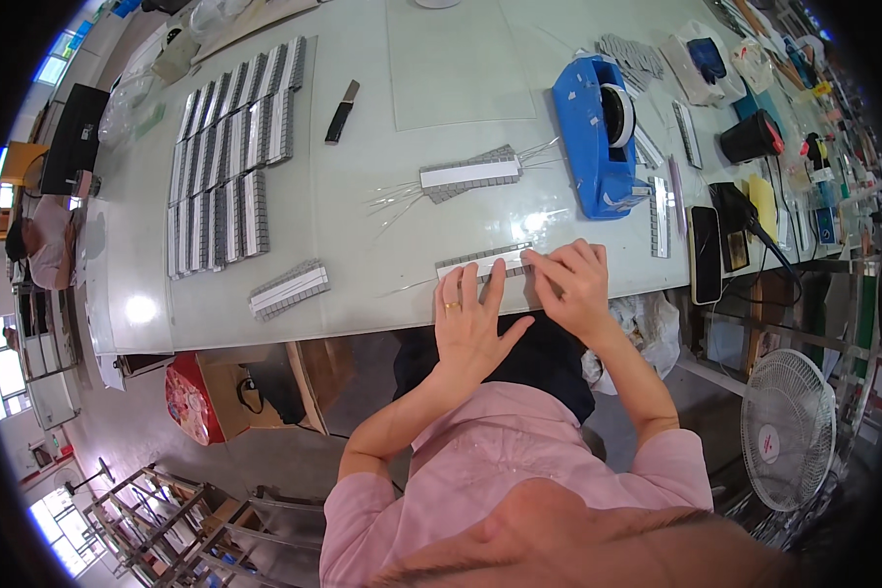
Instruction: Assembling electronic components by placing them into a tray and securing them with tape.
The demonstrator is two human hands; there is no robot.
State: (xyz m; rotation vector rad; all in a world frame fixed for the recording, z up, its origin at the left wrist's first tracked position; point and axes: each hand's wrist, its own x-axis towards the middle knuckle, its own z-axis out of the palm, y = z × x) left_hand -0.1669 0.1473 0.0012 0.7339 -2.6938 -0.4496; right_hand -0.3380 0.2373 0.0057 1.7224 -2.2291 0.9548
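At the table's near edge lies a narrow grey-and-white gridded strip (513, 261). My left hand (472, 323) rests on it with outstretched, spread fingers, a ring on one of them. My right hand (575, 291) is at the strip's right end, its fingers bent and pressed together; what they pinch, if anything, is too small to make out. Just beyond is a small pile of similar strips (470, 173), with thin clear slivers sticking out at both ends. Another short stack of strips (289, 290) sits to the left, near the edge.
Rows of stacked strips (230, 147) cover the table's left part. A black-handled knife (342, 113) lies beyond the middle. To the right stand a blue tape dispenser (588, 137), a steel ruler (660, 218), a phone (705, 255) and a black cup (752, 137). A fan (789, 429) is at lower right.
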